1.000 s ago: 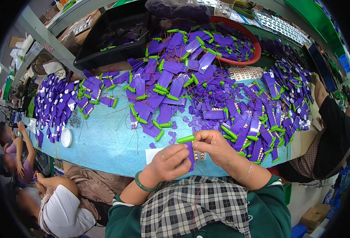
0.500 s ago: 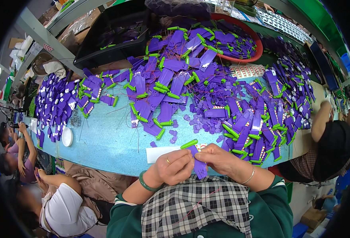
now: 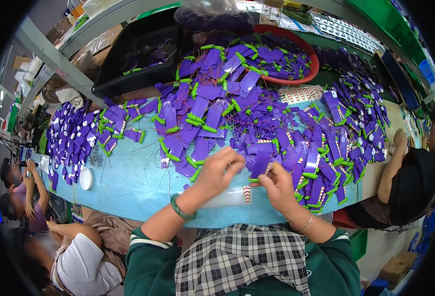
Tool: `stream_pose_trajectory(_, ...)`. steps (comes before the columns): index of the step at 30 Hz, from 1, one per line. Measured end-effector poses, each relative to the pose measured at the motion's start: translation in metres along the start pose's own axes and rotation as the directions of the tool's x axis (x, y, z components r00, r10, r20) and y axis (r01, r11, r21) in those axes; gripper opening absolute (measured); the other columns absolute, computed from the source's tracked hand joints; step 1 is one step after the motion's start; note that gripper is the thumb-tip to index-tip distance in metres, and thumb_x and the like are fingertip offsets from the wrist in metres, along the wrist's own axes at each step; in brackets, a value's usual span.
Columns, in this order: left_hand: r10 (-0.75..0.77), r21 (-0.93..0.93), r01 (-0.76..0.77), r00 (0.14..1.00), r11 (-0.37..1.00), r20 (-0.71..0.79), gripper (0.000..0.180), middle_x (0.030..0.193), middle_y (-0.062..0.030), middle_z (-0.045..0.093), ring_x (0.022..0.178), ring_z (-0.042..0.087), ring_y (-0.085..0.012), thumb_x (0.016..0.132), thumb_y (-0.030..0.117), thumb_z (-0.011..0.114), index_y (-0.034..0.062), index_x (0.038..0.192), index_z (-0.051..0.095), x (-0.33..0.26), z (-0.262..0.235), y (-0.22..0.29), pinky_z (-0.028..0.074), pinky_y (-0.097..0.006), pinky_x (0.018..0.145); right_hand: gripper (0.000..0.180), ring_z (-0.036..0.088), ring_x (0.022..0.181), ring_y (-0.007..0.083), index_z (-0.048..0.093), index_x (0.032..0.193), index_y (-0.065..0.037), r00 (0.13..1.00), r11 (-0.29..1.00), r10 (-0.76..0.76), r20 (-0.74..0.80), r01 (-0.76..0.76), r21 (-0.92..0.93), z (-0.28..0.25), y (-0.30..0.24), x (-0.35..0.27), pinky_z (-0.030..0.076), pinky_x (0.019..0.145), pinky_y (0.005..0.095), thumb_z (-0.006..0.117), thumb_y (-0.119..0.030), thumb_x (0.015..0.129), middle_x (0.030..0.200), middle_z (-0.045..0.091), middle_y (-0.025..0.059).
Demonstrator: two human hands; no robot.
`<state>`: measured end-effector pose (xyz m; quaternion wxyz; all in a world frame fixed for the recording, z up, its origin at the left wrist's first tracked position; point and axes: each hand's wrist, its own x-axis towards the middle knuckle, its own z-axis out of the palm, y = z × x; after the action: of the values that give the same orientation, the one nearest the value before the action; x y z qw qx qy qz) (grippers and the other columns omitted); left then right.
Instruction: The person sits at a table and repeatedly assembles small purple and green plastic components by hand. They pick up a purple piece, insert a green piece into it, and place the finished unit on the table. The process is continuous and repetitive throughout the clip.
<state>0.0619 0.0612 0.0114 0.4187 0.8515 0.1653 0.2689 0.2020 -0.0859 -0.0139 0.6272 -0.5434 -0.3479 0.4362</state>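
Near the front of the table, my right hand (image 3: 281,190) pinches a flat purple plastic piece (image 3: 260,164) with a green end pointing down toward me and a red-and-white striped sticker along its edge. To its left, my left hand (image 3: 216,172) is raised over the table with its fingers curled together; whether something small is between the fingertips I cannot make out. Below the hands lies a pale backing strip (image 3: 225,198) with red-and-white striped stickers at its right end. Small loose purple parts (image 3: 271,129) lie just beyond my hands.
Purple pieces with green ends (image 3: 202,106) and thin red wires heap across the table. A red basin (image 3: 316,64) and a black crate (image 3: 104,81) stand at the back. A small white dish (image 3: 85,178) sits left. People sit at both sides.
Both hands have moved forward and apart. My left hand has let go of the purple piece, which my right hand has carried to the right and turned green end down. The sticker strip is uncovered.
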Motion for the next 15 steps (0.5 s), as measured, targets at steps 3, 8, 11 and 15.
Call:
stream_pose_trajectory(3,0.218,0.544,-0.184,0.976,0.819,0.003,0.008,0.08,-0.0098,0.054,0.072,0.057,-0.0234,0.077,0.0,0.064,0.0015,0.085,0.065,0.03,-0.01,-0.03,0.048,-0.034,0.06,0.014,0.058,0.093,0.013,0.052,0.106,0.003,0.999,0.991,0.03,-0.022,-0.027,0.131,-0.002,-0.016,0.003,0.058,0.081,0.0322,0.049,0.001,0.093,0.098,0.057,0.0041)
stream_pose_trajectory(8,0.151,0.754,-0.245,0.969,0.609,0.193,0.014,0.09,-0.0104,0.053,0.089,0.056,-0.027,0.072,0.007,0.061,0.0067,0.085,0.067,0.057,-0.006,-0.052,0.048,-0.037,0.069,0.019,0.052,0.085,0.0116,0.051,0.109,0.005,0.993,0.999,-0.037,0.115,0.039,-0.008,-0.007,0.007,-0.007,0.058,0.082,0.0306,0.05,0.004,0.09,0.096,0.044,0.0048)
stream_pose_trajectory(11,0.157,0.777,-0.233,0.972,0.585,0.173,0.014,0.093,-0.0106,0.054,0.092,0.055,-0.0266,0.073,0.01,0.06,0.0077,0.084,0.067,0.062,-0.001,-0.055,0.047,-0.038,0.072,0.019,0.053,0.084,0.0124,0.053,0.107,0.006,0.988,0.999,0.0,0.152,0.005,-0.032,-0.006,0.002,-0.007,0.057,0.079,0.0284,0.053,0.003,0.089,0.094,0.046,0.0063)
stream_pose_trajectory(15,0.224,0.777,-0.233,0.967,0.584,0.121,0.011,0.091,-0.0095,0.053,0.09,0.055,-0.0255,0.073,0.01,0.06,0.0079,0.082,0.066,0.055,0.003,-0.06,0.044,-0.037,0.073,0.019,0.054,0.082,0.0136,0.055,0.107,0.005,0.98,0.99,-0.013,0.2,0.041,-0.136,-0.009,0.008,-0.004,0.054,0.074,0.0274,0.055,0.002,0.088,0.093,0.05,0.0079)
